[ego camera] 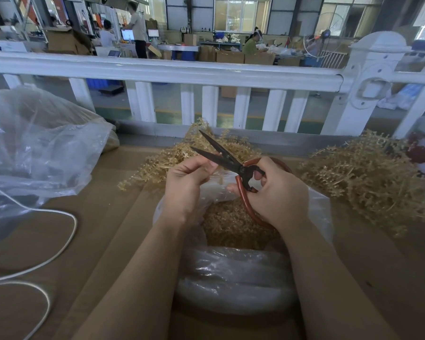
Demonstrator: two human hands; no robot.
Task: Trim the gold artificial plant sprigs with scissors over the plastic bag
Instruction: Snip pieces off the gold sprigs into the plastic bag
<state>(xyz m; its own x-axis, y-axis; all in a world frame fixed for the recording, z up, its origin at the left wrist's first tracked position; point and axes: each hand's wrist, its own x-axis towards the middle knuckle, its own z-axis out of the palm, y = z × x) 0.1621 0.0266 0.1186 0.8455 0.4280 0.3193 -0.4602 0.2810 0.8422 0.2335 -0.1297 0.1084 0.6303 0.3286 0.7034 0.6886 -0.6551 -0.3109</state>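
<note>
Both forearms reach forward, left hand [185, 179] with fingers curled in a pinch, right hand [277, 192] gripping handles.

The left hand [187, 179] curls shut around something too small and covered to make out. The right hand [275, 190] hides most of the scissors [227, 158] handles. Trimmed gold pieces [233, 224] show only partly inside the plastic bag [233, 278], behind both wrists. At the worktop's left edge a second clear bag [35, 148] and a white cord [47, 241] run out of view. The right sprig pile [368, 182] is cut off too.
</note>
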